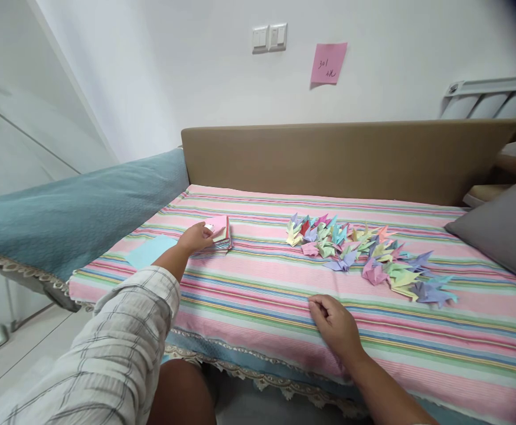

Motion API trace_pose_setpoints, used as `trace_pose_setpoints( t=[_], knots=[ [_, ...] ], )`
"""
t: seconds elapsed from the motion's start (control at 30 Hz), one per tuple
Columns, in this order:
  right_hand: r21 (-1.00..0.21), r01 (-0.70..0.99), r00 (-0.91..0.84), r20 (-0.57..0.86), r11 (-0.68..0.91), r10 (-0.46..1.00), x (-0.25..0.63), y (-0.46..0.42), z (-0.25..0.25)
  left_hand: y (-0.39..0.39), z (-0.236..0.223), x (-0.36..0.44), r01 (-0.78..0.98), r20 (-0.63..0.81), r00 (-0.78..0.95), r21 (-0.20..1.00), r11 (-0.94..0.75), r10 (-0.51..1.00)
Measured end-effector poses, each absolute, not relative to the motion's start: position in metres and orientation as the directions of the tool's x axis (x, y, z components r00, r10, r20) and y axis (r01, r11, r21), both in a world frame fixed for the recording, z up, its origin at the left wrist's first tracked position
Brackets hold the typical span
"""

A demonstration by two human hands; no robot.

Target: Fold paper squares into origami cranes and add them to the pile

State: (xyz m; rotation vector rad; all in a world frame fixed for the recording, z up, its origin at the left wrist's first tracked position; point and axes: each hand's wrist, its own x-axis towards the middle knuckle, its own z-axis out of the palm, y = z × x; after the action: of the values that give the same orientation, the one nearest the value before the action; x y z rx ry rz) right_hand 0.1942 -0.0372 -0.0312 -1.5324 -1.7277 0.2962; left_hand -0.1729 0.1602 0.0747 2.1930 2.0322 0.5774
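My left hand [197, 236] reaches to a stack of square origami paper [222, 239], fingers pinched at the left edge of its pink top sheet [218, 224]. How many sheets lie between the fingers is hidden. Under my left forearm, a light blue sheet of paper [151, 249] lies flat, partly covered. My right hand [335, 324] rests on the striped cloth near the front, fingers curled in, with nothing visible in it. Beyond it and to the right sits a cluster of folded paper cranes [364, 251] in many pastel colours.
A pink striped cloth [258, 277] covers the sofa seat. Behind it stands a brown backrest [329, 162], at left a blue-covered armrest [85, 200], at right a grey cushion [506, 230]. A pink note [329, 63] and light switches [269, 38] are on the wall.
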Motion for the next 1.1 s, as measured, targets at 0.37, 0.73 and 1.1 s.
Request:
trace_pose_setpoints(
  t=[0.37, 0.73, 1.1],
  knots=[
    [-0.632, 0.733, 0.039, 0.409, 0.253, 0.912, 0.193, -0.037, -0.030, 0.161, 0.088, -0.166, 0.834, 0.412, -0.144, 0.540, -0.114, 0.900],
    [-0.640, 0.730, 0.043, 0.393, 0.240, 0.918, 0.194, -0.038, -0.031, 0.172, 0.096, -0.159, 0.333, 0.237, -0.408, 0.938, -0.098, 0.882],
    [-0.634, 0.734, 0.041, 0.399, 0.244, 0.916, 0.194, -0.036, -0.033, 0.170, 0.082, -0.155, 0.503, 0.123, -0.396, 0.858, 0.103, 0.910]
  ],
)
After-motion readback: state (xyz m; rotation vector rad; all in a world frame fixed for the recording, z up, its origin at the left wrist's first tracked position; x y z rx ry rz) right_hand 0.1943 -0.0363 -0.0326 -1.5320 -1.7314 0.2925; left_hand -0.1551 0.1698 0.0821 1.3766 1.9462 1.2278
